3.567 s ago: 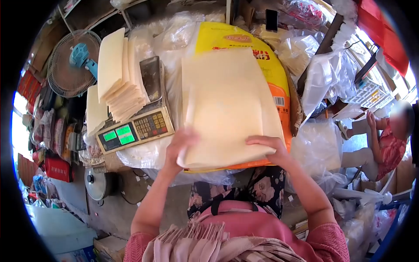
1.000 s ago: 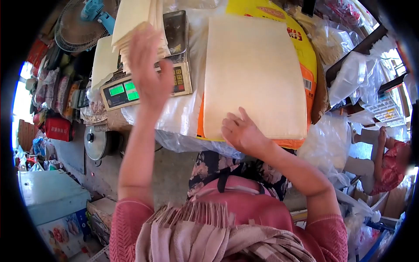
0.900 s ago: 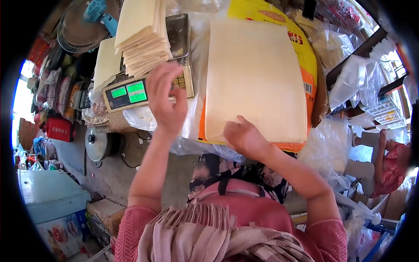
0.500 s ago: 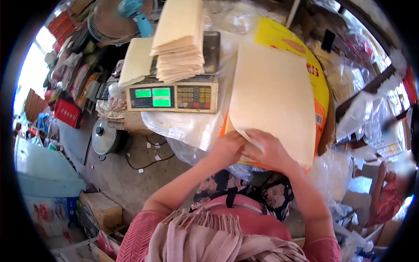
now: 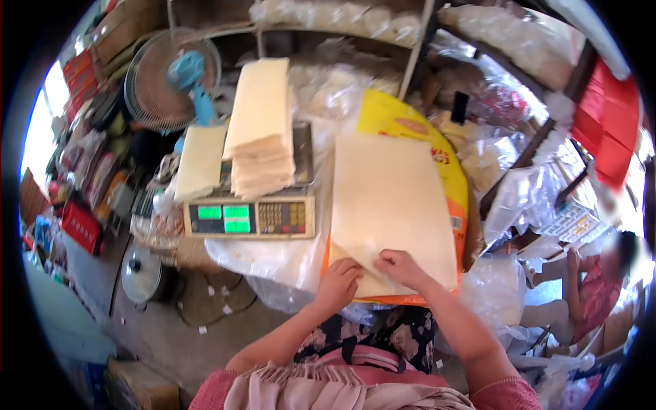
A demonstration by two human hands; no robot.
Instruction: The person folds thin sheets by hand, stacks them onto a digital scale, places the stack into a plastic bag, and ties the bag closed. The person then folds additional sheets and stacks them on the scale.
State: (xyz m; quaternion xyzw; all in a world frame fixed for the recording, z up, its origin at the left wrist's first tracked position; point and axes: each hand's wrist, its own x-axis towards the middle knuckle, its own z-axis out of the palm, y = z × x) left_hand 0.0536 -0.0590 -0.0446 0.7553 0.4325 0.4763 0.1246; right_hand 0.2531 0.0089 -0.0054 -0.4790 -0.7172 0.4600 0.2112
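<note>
A stack of large cream sheets (image 5: pixel 393 198) lies on a yellow and orange sack (image 5: pixel 454 178). My right hand (image 5: pixel 400 268) pinches the lifted near corner of the top sheet. My left hand (image 5: pixel 338 283) rests at the stack's near left corner, fingers curled against the sheets; whether it grips one is hard to tell. Left of the sack, a digital scale (image 5: pixel 283 217) with green displays bears a tall pile of folded cream sheets (image 5: pixel 260 130). Another cream piece (image 5: pixel 201 162) lies at the scale's left side.
A fan (image 5: pixel 171 78) stands behind the scale at the left. A lidded pot (image 5: pixel 142 277) is on the floor. Clear plastic (image 5: pixel 266 263) covers the table around the scale. A phone (image 5: pixel 460 108) lies beyond the sack. Another person (image 5: pixel 594 294) sits at the right.
My left hand has come from near the scale to the sheets' near corner. Both hands were close together there half a second ago and are now slightly apart, with the corner folded up. The view has shifted.
</note>
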